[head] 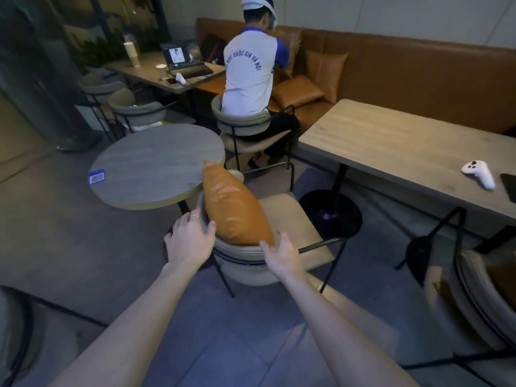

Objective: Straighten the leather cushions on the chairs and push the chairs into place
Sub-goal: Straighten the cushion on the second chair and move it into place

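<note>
Mid frame: 2 hands, left hand (190,237) & right hand (280,251), both spread wide, gripping nothing, touch the tan curved-back chair (245,263) w/ the orange leather cushion (233,208). Next, I think: push chair to the round grey table (156,166).

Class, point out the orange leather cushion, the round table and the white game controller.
orange leather cushion (236,210): head view, middle of its upper face.
round table (156,166): head view, bare centre of its top.
white game controller (478,171): head view, its body.

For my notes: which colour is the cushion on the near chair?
Orange-brown leather cushion, seen best in the head view.
</note>
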The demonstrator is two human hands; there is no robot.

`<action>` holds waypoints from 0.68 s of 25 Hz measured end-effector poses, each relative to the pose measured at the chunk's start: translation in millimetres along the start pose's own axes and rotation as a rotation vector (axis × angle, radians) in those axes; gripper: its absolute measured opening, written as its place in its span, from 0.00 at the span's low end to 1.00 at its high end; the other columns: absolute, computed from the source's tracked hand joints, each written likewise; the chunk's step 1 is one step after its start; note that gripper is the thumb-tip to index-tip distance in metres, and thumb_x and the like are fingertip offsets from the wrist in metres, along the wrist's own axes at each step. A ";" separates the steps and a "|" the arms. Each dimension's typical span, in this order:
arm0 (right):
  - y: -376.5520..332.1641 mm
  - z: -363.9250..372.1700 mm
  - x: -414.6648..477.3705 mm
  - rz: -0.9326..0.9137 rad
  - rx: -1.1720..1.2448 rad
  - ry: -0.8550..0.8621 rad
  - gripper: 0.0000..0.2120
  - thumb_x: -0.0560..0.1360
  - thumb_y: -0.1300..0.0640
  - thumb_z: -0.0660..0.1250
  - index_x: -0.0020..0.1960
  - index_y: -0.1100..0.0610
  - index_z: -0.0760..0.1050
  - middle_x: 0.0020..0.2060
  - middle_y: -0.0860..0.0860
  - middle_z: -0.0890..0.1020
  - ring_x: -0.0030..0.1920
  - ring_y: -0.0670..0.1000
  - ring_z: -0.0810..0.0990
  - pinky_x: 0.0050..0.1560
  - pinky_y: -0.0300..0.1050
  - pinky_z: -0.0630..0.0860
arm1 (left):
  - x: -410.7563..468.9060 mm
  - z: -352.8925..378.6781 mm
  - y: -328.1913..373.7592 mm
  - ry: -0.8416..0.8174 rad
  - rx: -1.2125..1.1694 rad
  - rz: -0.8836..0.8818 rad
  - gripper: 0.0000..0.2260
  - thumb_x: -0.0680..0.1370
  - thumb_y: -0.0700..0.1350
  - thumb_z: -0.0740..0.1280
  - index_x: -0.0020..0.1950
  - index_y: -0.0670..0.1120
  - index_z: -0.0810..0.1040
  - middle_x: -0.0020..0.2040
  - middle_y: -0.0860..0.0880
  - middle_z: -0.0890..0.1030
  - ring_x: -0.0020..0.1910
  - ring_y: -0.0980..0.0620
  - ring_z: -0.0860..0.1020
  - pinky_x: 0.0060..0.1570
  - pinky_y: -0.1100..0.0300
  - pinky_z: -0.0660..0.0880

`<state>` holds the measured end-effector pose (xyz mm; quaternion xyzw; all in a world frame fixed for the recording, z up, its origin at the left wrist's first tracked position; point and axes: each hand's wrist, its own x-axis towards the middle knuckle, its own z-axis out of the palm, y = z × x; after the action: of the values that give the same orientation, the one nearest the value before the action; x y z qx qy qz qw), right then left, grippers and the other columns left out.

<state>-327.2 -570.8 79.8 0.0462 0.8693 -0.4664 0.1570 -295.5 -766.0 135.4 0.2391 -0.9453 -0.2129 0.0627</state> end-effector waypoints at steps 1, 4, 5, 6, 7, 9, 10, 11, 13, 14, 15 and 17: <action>1.5 12.4 12.3 0.036 0.032 -0.012 0.31 0.79 0.43 0.65 0.77 0.57 0.63 0.68 0.59 0.76 0.68 0.62 0.75 0.64 0.53 0.72 | 15.9 7.9 -8.2 -0.027 -0.021 -0.014 0.24 0.82 0.54 0.61 0.76 0.45 0.68 0.71 0.41 0.75 0.69 0.38 0.72 0.64 0.39 0.71; 6.5 46.8 50.1 0.149 0.111 -0.024 0.33 0.79 0.44 0.66 0.78 0.56 0.61 0.71 0.58 0.74 0.68 0.61 0.74 0.65 0.53 0.71 | 63.1 29.3 -29.4 -0.119 -0.172 -0.038 0.25 0.82 0.52 0.63 0.77 0.43 0.67 0.72 0.38 0.74 0.70 0.38 0.72 0.65 0.46 0.70; 7.4 57.0 63.7 0.202 0.147 -0.011 0.34 0.79 0.44 0.66 0.78 0.55 0.59 0.71 0.58 0.74 0.69 0.62 0.74 0.66 0.54 0.71 | 79.9 36.2 -35.3 -0.150 -0.216 -0.035 0.26 0.82 0.52 0.64 0.78 0.42 0.67 0.73 0.38 0.73 0.71 0.38 0.71 0.66 0.47 0.69; 8.6 67.1 77.4 0.256 0.188 0.013 0.34 0.79 0.44 0.66 0.79 0.55 0.57 0.72 0.58 0.73 0.69 0.62 0.74 0.66 0.54 0.71 | 96.2 42.5 -41.2 -0.177 -0.249 -0.031 0.26 0.82 0.51 0.64 0.78 0.43 0.67 0.74 0.38 0.73 0.72 0.39 0.71 0.67 0.48 0.68; 8.5 75.1 88.6 0.311 0.228 0.047 0.36 0.79 0.45 0.67 0.80 0.54 0.55 0.73 0.59 0.71 0.69 0.63 0.73 0.66 0.55 0.70 | 110.7 47.3 -45.9 -0.195 -0.276 -0.028 0.26 0.82 0.51 0.65 0.78 0.43 0.67 0.74 0.39 0.73 0.72 0.39 0.71 0.68 0.48 0.68; 8.7 90.4 109.8 0.443 0.303 0.159 0.39 0.79 0.46 0.68 0.81 0.53 0.49 0.75 0.61 0.64 0.71 0.65 0.70 0.67 0.57 0.69 | 139.5 56.5 -54.8 -0.222 -0.312 -0.034 0.26 0.82 0.52 0.65 0.78 0.44 0.67 0.74 0.39 0.73 0.72 0.40 0.71 0.68 0.48 0.69; 9.3 97.8 119.8 0.524 0.338 0.230 0.42 0.78 0.47 0.69 0.82 0.53 0.47 0.77 0.61 0.61 0.72 0.66 0.68 0.67 0.58 0.68 | 154.1 62.1 -59.4 -0.232 -0.323 -0.045 0.27 0.82 0.52 0.65 0.78 0.44 0.66 0.74 0.40 0.73 0.71 0.40 0.72 0.66 0.50 0.69; 9.9 103.1 128.0 0.612 0.382 0.293 0.44 0.78 0.47 0.70 0.82 0.52 0.44 0.78 0.62 0.57 0.72 0.66 0.68 0.67 0.58 0.68 | 166.9 67.8 -63.8 -0.242 -0.339 -0.068 0.27 0.82 0.52 0.65 0.78 0.44 0.66 0.74 0.40 0.73 0.71 0.40 0.72 0.63 0.52 0.71; 14.0 115.7 142.6 0.784 0.495 0.382 0.47 0.78 0.47 0.70 0.82 0.51 0.39 0.80 0.62 0.53 0.72 0.66 0.68 0.68 0.59 0.67 | 189.3 80.2 -71.8 -0.261 -0.388 -0.141 0.26 0.82 0.52 0.66 0.78 0.45 0.66 0.74 0.41 0.72 0.70 0.41 0.72 0.56 0.55 0.73; 17.9 122.1 148.4 0.854 0.558 0.410 0.47 0.78 0.48 0.70 0.82 0.51 0.39 0.79 0.63 0.55 0.72 0.66 0.68 0.68 0.59 0.67 | 198.9 87.2 -76.5 -0.272 -0.420 -0.183 0.27 0.81 0.52 0.66 0.78 0.45 0.65 0.74 0.41 0.72 0.70 0.40 0.72 0.59 0.54 0.72; 23.1 129.3 153.5 0.903 0.613 0.427 0.46 0.78 0.49 0.69 0.82 0.52 0.40 0.78 0.64 0.58 0.71 0.66 0.68 0.68 0.58 0.67 | 207.3 94.1 -80.7 -0.291 -0.454 -0.222 0.28 0.81 0.53 0.67 0.78 0.46 0.64 0.74 0.41 0.72 0.70 0.40 0.72 0.64 0.51 0.71; 31.5 142.8 160.3 0.936 0.690 0.400 0.43 0.79 0.52 0.66 0.82 0.56 0.41 0.75 0.63 0.64 0.71 0.64 0.68 0.68 0.55 0.67 | 219.2 104.5 -87.0 -0.357 -0.527 -0.291 0.34 0.78 0.55 0.71 0.80 0.47 0.61 0.76 0.43 0.70 0.71 0.40 0.71 0.70 0.45 0.69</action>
<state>-439.0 -681.6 -69.6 0.5578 0.5683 -0.5847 0.1552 -474.0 -901.2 7.3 0.3061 -0.8100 -0.4945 -0.0749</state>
